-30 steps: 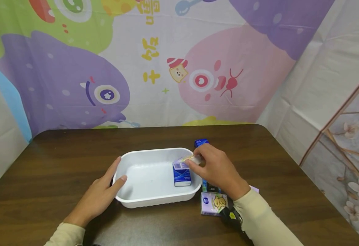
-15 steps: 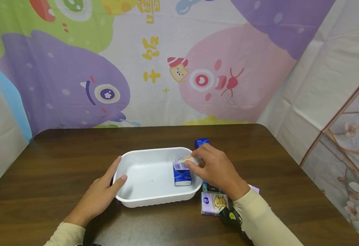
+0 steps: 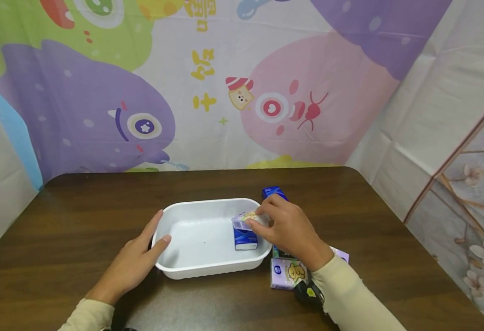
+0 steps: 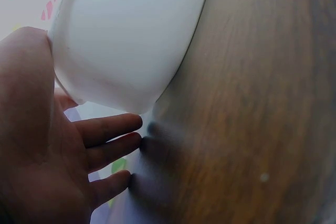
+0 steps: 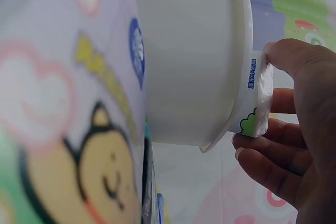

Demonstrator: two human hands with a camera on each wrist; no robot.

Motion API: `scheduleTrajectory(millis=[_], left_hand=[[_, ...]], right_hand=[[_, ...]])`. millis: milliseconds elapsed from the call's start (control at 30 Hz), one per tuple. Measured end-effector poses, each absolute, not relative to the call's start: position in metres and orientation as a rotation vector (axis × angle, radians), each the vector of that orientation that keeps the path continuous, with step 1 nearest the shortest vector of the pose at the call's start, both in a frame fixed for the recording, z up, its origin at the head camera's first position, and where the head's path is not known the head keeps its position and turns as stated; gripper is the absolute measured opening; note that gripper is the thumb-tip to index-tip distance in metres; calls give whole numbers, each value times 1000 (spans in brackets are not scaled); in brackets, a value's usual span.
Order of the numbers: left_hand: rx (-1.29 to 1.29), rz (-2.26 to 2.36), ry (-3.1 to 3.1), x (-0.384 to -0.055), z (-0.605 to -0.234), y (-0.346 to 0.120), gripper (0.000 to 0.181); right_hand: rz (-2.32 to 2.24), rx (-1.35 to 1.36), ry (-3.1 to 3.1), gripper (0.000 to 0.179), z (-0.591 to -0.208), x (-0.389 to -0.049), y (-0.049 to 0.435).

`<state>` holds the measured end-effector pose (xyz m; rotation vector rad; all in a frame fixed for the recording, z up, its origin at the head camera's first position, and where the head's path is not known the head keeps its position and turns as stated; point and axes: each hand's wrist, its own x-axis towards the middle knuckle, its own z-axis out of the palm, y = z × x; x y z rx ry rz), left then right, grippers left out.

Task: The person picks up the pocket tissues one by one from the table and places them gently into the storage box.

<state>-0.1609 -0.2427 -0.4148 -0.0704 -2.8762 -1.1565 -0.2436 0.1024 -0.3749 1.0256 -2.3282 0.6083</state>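
Moved: since the frame half a second ago, the right hand [image 3: 291,227] has edged slightly toward 9 o'clock, and the purple packet [image 3: 240,222] has tipped, showing more of its printed face.
Meaning: the packet seems nearer to lying flat, though the handling looks unfinished, since the fingers have not let go.
Purple packet: at the tray's 2 o'clock, overlapping the blue packet [image 3: 245,240] inside; whether the two touch cannot be told. It looks small and wrapped, lilac with a yellow figure; the right-wrist view shows its whitish end, with blue lettering and a green shape, just past the rim.
Right hand: thumb and fingers are bent about the packet's 3 o'clock end, holding it loosely by the edges.
Left hand [image 3: 132,262]: spread wide at the tray's 9 o'clock, thumb over the rim, grasping no packet; it and the white tray [image 3: 213,270] have stayed put.
Outside the tray: a second blue packet [image 3: 272,191] at 2 o'clock; a dark packet [image 3: 280,253] and a bear-printed packet [image 3: 283,274] around 4 o'clock.
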Motion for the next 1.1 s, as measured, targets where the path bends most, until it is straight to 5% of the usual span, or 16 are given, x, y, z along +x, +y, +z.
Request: scheduleTrajectory(millis=[1100], left_hand=[[-88,-1154,-2874,-161,-415,-243,73]], right_hand=[[306,1080,-2385,29,-372,-238,97]])
